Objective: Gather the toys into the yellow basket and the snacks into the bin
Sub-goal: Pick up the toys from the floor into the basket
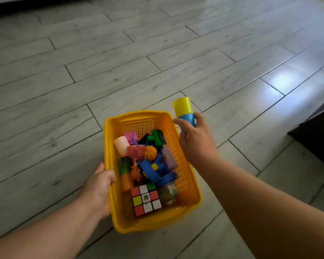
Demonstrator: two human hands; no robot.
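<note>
The yellow basket (110,128) is at the lower middle of the head view, over the grey floor. My left hand (98,186) grips its left rim. Inside lie several toys: a colour puzzle cube (146,200), blue plastic pieces (154,169), an orange shell shape (150,152), a pink cup (121,144) and green blocks (156,138). My right hand (195,139) is just right of the basket's far right corner. It holds stacked toy cups (183,109), yellow on top and blue below, above the rim.
Grey plank-pattern floor tiles (157,62) fill the view. A dark piece of furniture (318,135) stands at the right edge. A dark strip (11,6) runs along the top left. No snacks or bin are in view.
</note>
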